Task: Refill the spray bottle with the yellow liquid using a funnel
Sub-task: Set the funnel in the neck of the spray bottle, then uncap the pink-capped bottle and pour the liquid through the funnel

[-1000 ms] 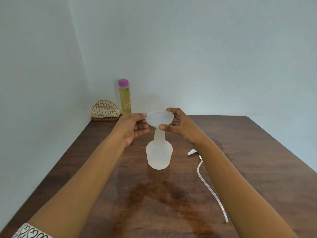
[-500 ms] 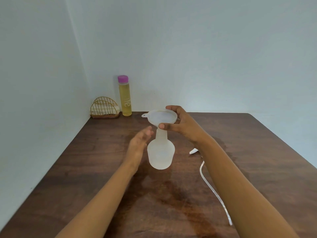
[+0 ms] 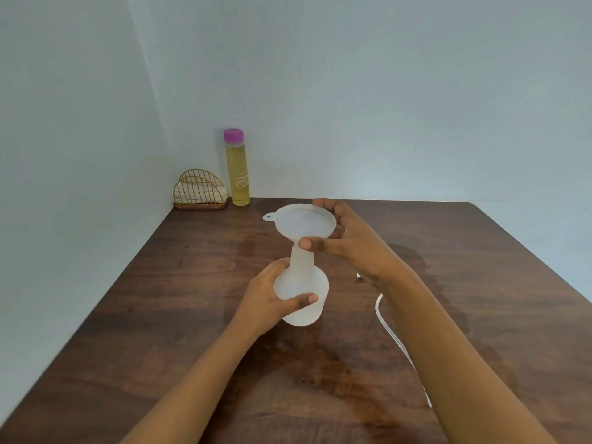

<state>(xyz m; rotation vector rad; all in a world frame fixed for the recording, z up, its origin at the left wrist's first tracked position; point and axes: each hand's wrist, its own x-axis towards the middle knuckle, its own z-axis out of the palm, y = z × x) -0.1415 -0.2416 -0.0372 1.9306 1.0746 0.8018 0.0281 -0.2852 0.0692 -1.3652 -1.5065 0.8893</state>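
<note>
Head camera: far beyond the fingers, a gold wire rack (image 3: pixel 199 191) is seen. Just right of it a tall bottle of yellow liquid (image 3: pixel 238 174) stands upright, closed by a pink cap (image 3: pixel 233 135). Nearer, the round body of the white spray bottle (image 3: pixel 302 290) is held by the left hand (image 3: pixel 266 302), with the thumb curled across the front. The funnel (image 3: pixel 304 221) is set in the bottle's neck, above the left fingers. Its rim is pinched by the right hand (image 3: pixel 349 245), thumb in front, fingers behind. A white tube (image 3: pixel 389 328) lies on the brown table (image 3: pixel 160 315) below the right wrist.
</note>
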